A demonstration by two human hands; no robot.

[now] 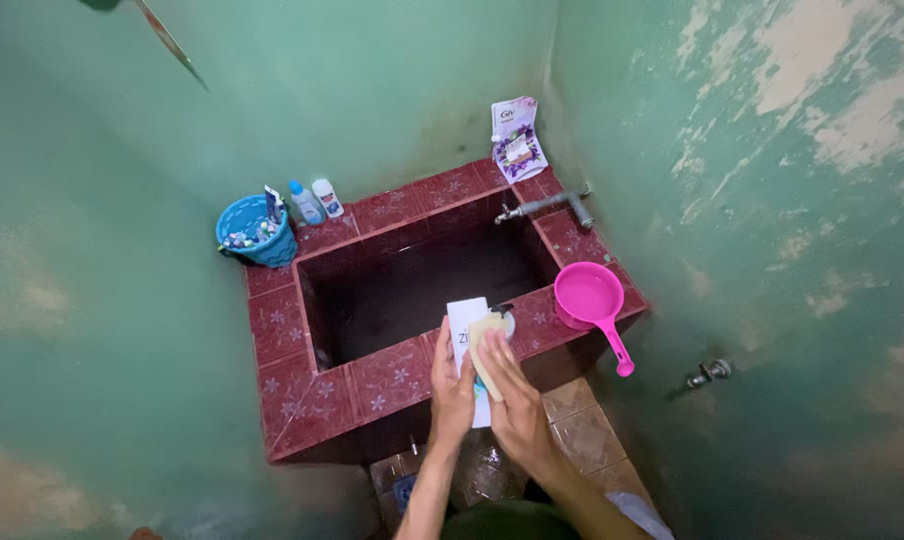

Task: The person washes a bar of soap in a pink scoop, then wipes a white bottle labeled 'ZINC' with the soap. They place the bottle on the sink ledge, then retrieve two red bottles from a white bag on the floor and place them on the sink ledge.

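A red-tiled water basin (292, 330) fills the corner between peeling green walls (772, 150), a pink dipper (590, 298) on its right rim and a blue basket (257, 232) far left. At its near edge the left hand (452, 390) grips a white bottle (469, 335); the right hand (517, 400) presses a pale pad (487, 345) against it, apparently mid-wipe.

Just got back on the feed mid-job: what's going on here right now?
A person stands at a red-tiled water basin in a green-walled washroom. The left hand holds a white pouch upright over the basin's front rim, while the right hand presses a pale yellowish pad, perhaps a sponge, against its top. A pink dipper sits on the right rim below a metal tap. A blue basket and two small bottles stand at the back left corner.
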